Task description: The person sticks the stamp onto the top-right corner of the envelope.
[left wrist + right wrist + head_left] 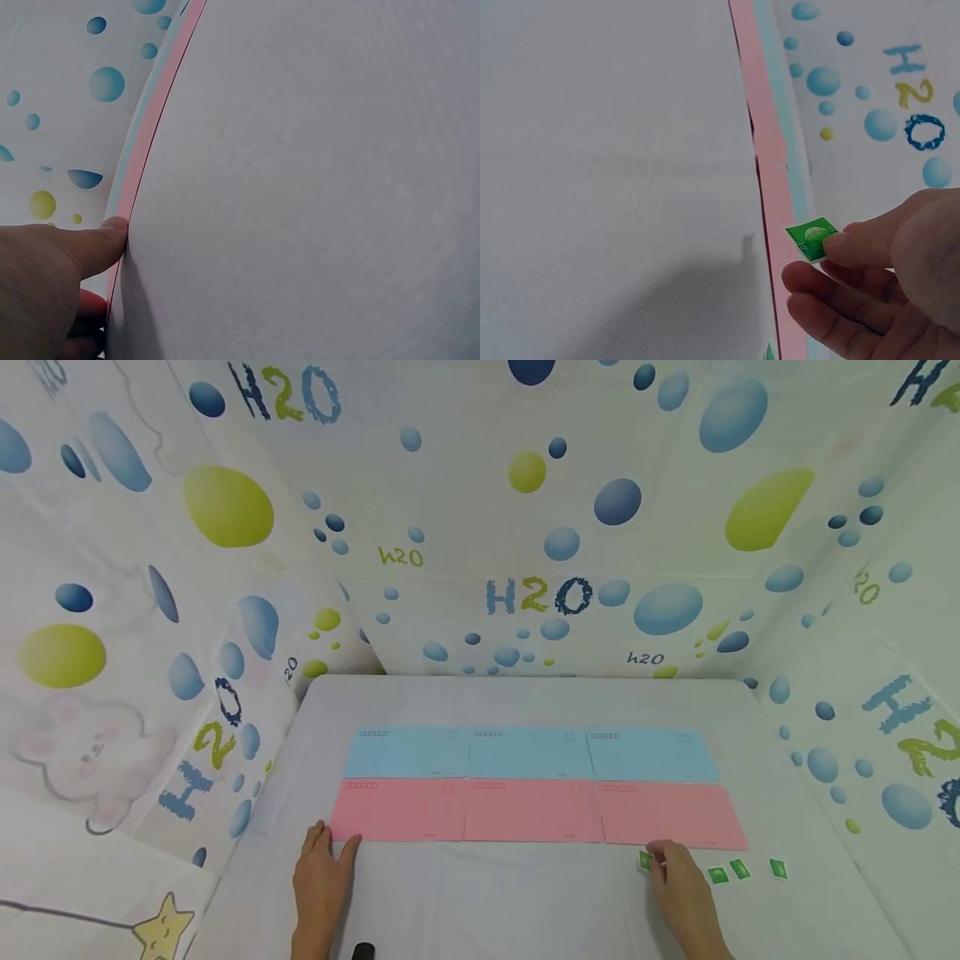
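Observation:
My right hand (678,885) pinches a small green postage stamp (810,237) with a globe design between thumb and fingers. It is near the lower edge of the right pink envelope (675,816). My left hand (321,885) rests at the lower left corner of the left pink envelope (397,810), its thumb touching the bottom edge in the left wrist view. Beside the right hand, three more green stamps (739,868) lie loose on the white tabletop (495,902).
Above the row of three pink envelopes lies a row of three light-blue envelopes (528,754), edges meeting. A dark rounded object (363,952) pokes in at the bottom edge near the left hand. A patterned curtain (465,485) hangs behind and beside the table.

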A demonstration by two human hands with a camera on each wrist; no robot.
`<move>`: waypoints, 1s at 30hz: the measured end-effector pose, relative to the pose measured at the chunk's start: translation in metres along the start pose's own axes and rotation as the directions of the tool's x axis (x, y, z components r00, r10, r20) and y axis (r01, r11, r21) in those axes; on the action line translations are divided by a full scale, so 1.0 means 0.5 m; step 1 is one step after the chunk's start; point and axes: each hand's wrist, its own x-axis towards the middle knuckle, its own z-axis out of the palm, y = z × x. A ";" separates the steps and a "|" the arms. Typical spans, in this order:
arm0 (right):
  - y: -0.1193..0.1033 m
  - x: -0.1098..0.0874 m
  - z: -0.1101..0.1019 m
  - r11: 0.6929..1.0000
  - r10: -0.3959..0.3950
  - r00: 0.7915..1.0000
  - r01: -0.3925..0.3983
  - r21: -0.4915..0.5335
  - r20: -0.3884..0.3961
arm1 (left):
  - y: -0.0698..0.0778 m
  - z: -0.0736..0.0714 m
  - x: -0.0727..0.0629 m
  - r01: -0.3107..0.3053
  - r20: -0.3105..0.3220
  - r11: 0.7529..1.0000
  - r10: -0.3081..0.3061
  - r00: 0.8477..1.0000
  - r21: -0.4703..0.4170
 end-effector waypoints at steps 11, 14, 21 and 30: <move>-0.038 0.000 -0.022 0.995 -0.024 0.999 0.026 0.097 -0.023 | -0.003 0.000 0.003 -0.021 0.009 1.000 0.021 1.000 -0.009; -0.044 0.001 -0.023 0.985 -0.039 0.998 0.046 0.165 -0.041 | -0.006 -0.001 0.003 -0.017 0.008 1.000 0.017 1.000 -0.013; -0.056 0.005 -0.021 0.969 -0.064 0.993 0.086 0.230 -0.102 | -0.003 -0.001 0.004 -0.018 0.000 1.000 0.018 1.000 -0.009; -0.069 0.003 -0.022 0.974 -0.068 0.986 0.099 0.204 -0.153 | -0.001 0.000 0.001 -0.010 -0.007 1.000 0.010 1.000 -0.009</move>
